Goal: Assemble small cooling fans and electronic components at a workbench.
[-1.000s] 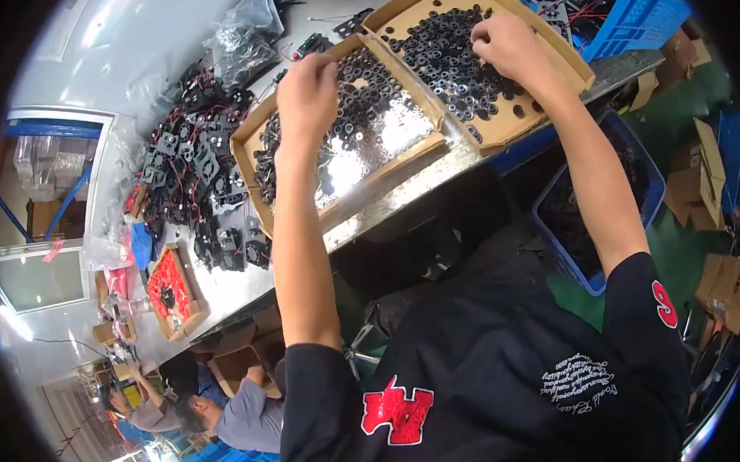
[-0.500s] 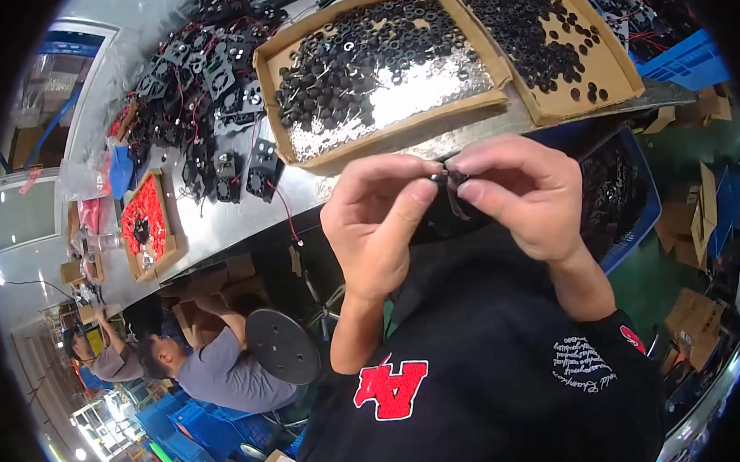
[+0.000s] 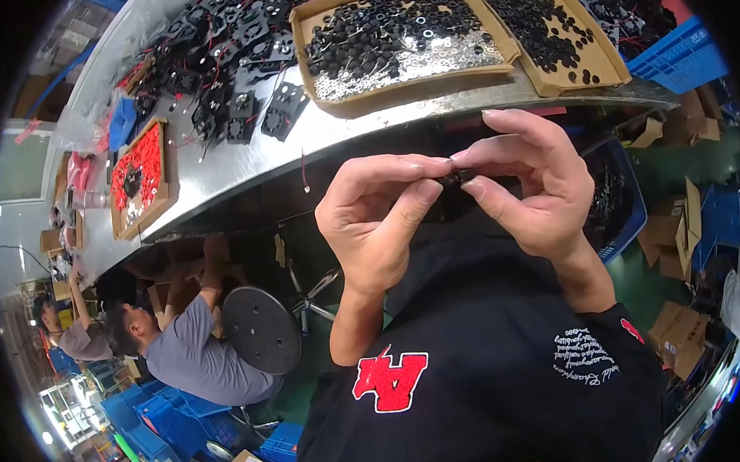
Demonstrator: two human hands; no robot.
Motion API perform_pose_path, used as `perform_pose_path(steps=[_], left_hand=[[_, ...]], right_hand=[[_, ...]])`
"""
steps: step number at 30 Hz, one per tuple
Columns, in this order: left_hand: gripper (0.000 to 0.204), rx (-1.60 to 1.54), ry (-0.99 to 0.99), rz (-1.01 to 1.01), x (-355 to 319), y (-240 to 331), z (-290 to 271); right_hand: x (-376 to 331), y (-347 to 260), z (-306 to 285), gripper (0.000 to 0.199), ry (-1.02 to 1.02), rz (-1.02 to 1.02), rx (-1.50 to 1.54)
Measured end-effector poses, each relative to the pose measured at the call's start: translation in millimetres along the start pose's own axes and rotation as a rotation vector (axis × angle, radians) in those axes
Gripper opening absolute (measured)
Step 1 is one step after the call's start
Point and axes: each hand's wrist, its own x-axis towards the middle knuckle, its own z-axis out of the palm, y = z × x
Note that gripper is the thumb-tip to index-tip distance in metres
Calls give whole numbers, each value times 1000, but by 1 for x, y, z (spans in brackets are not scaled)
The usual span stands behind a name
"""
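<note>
In front of my chest, my left hand and my right hand meet at the fingertips. Thumb and forefinger of each pinch a small black part from opposite sides. Fingers cover most of it, so its exact kind cannot be made out. Beyond my hands on the metal table lies a shallow cardboard tray of black round pieces and shiny washers. Beside it on the right, a second cardboard tray holds black rings.
Small black fan units with red wires cover the table's left part. A box of red parts stands farther left. Blue crates are at the right. Near a round black stool, a co-worker in grey sits lower left.
The view has shifted, so table and trays appear higher. My right fingers have spread and lifted somewhat; both hands still pinch the small black part.
</note>
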Motion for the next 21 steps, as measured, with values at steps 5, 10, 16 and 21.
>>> perform_pose_path(steps=[5, 10, 16, 21], left_hand=[[20, -12, 30, 13, -19, 6, -2], [19, -35, 82, -70, -39, 5, 4], [19, 79, 173, -256, -62, -4, 4], [15, 16, 254, -482, -80, -26, -3]], right_hand=[[-14, -5, 8, 49, -23, -35, -29], [-36, -9, 5, 52, -55, 18, -60], [-47, -3, 9, 21, -75, -4, -237], [-65, 10, 10, 18, -121, 180, -200]])
